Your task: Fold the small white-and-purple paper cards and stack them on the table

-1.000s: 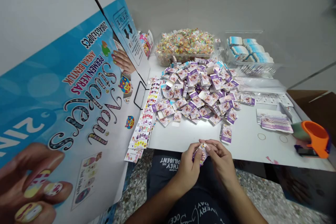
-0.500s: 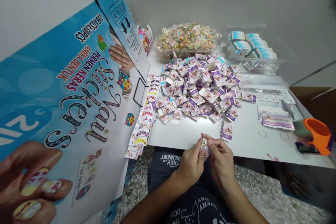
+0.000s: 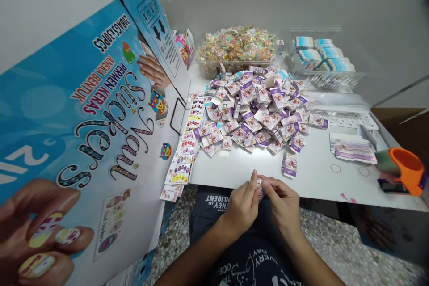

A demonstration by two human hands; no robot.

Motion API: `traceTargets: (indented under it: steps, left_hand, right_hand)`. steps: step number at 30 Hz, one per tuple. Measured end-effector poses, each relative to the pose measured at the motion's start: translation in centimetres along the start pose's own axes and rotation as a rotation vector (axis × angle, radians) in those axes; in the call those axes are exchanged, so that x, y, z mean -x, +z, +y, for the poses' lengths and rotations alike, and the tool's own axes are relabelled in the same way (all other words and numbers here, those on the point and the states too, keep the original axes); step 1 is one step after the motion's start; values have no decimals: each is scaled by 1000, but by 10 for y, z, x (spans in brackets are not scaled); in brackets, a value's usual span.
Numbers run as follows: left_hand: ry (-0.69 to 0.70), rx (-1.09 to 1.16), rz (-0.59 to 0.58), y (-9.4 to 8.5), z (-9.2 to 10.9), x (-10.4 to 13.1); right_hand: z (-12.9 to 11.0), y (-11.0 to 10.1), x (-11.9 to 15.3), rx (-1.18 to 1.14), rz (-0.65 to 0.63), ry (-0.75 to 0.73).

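Observation:
Both hands meet over my lap at the table's front edge, closed around one small printed carton (image 3: 259, 186). My left hand (image 3: 243, 205) grips its left side, with the index finger pointing up beside it. My right hand (image 3: 281, 201) pinches its top right with thumb and fingertips. Fingers cover most of the carton, so whether its flap is closed is hidden. Beyond the hands lies a big heap of small purple and white cartons (image 3: 248, 111), some with flaps up. One single carton (image 3: 289, 165) lies apart, in front of the heap.
A clear tub of wrapped candies (image 3: 208, 69) stands behind the heap, beside a tub of blue-white card stacks (image 3: 351, 73). Sticker sheets (image 3: 182, 156) line the left edge. A large printed box (image 3: 100, 143) walls off the left. Flat cartons (image 3: 355, 149) and an orange tape dispenser (image 3: 407, 167) lie right.
The carton has sunk lower between my fingers and shows less. My left index finger has straightened upward, and my right fingers have closed in over the carton's top.

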State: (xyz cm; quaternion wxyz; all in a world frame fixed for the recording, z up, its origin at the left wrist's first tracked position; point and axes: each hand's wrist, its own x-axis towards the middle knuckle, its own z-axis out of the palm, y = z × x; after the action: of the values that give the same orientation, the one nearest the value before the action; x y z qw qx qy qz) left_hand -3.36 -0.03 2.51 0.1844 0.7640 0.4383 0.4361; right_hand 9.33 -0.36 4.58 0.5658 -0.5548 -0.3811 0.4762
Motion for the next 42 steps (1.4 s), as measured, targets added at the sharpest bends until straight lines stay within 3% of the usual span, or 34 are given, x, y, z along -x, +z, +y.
traceTargets:
  steps: [5,10,14,18,22,24,27,28,30,33,38,42]
  left_hand:
    - [0,110,-12,-2,1,-2]
    - [-284,324,13,-4,8,1]
    - [-487,505,9,-4,12,2]
    - [-453,484,-28,-7,11,-1]
    - [-515,437,-23,-7,5,-1]
    - [-609,429,26,-5,0,-2]
    - [-730,529,125,-1,-9,-9]
    - [-760,588,164,-1,-12,-13]
    - [-795,687,243,-1,-17,-27]
    - [-738,742,279,-5,-24,-54]
    - [-564,696,294,-15,-38,-106]
    - [-472,713,249,-16,-51,-126]
  right_hand:
    - [0,1,3,28,45,-167]
    - [6,-1,7,141,-67,-344]
    - [14,-1,9,63,-54,-306]
    - [10,-3,7,12,-181,-236]
    - [4,-30,-9,270,-355,-293]
    - [9,-58,-23,493,-214,-441]
    - [29,-110,-45,859,281,-653]
    - [37,-126,-53,987,410,-681]
    - [51,-151,-64,1145,544,-687]
    - [64,-167,-71,1208,568,-648]
    - [68,-166,-68,1267,556,-603]
    - [70,-167,-66,1301,570,-591]
